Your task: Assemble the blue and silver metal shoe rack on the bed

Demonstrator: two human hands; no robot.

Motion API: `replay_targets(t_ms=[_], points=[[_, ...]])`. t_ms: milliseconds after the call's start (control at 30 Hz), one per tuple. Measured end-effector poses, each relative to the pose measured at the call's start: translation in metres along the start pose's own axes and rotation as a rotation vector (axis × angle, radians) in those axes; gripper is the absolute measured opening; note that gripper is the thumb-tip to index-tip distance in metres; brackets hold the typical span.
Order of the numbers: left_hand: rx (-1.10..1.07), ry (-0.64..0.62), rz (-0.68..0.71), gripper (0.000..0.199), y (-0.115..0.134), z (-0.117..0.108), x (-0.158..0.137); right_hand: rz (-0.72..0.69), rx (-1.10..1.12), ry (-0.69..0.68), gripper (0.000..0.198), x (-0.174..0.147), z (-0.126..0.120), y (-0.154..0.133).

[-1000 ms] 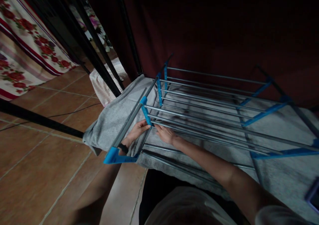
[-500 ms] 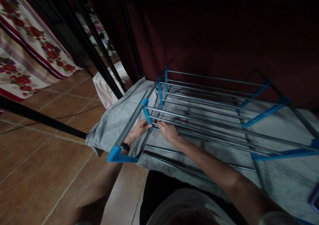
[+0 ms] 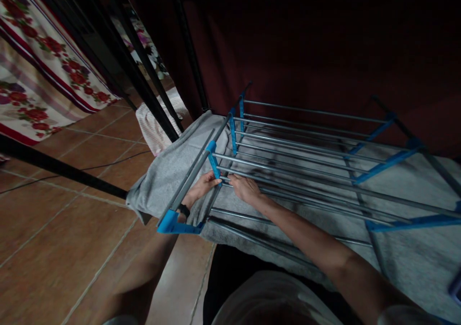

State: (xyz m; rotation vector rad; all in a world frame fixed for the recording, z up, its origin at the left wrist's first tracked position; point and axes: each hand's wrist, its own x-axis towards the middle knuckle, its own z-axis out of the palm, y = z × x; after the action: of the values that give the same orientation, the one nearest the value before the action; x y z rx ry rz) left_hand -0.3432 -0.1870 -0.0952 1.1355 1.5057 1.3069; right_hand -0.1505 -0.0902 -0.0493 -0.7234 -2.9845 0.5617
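A metal rack (image 3: 306, 170) with grey rods and blue plastic brackets lies in front of me. My left hand (image 3: 202, 186) is closed on the lower end of a blue bracket (image 3: 213, 164) near the rack's left side. Just to its right, my right hand (image 3: 245, 186) has its fingers wrapped round a metal rod (image 3: 226, 178) close to where the rod meets that bracket. Another blue bracket (image 3: 180, 225) sits at the near left corner, in front of my left wrist. The rod's very end is hidden by my fingers.
Grey cloth (image 3: 162, 171) lies under the rack. Black metal bars (image 3: 68, 169) stand at the left above the tiled floor (image 3: 46, 234). A floral curtain (image 3: 54, 61) hangs at upper left, and a dark object (image 3: 455, 286) lies at the right edge.
The view has shifted very slightly. Both hands stay at the same bracket and rod, with no clear movement of the rack.
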Motion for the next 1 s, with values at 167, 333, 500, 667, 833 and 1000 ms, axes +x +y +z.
replay_targets(t_ms=[167, 333, 500, 667, 833, 1000], points=[[-0.005, -0.005, 0.01, 0.039, 0.0004, 0.0002, 0.0003, -0.005, 0.021, -0.018, 0.035, 0.001, -0.0022, 0.0012], [-0.003, -0.003, 0.001, 0.037, 0.0007, 0.0002, 0.0, -0.002, 0.039, -0.049, 0.034, 0.0037, -0.0022, 0.0037], [-0.019, -0.006, 0.008, 0.035, -0.001, 0.0004, -0.0002, -0.015, 0.04, -0.034, 0.034, 0.0043, 0.0003, 0.0062], [-0.01, -0.015, 0.011, 0.035, -0.0013, 0.0009, 0.0002, -0.019, 0.029, -0.013, 0.034, 0.0032, 0.0014, 0.0056], [-0.014, -0.007, -0.002, 0.036, -0.0004, 0.0018, 0.0002, -0.023, 0.031, -0.017, 0.035, 0.0026, -0.0009, 0.0043], [-0.028, -0.015, 0.002, 0.037, -0.0054, -0.0004, 0.0021, -0.021, 0.049, -0.051, 0.033, 0.005, -0.0041, 0.0048]])
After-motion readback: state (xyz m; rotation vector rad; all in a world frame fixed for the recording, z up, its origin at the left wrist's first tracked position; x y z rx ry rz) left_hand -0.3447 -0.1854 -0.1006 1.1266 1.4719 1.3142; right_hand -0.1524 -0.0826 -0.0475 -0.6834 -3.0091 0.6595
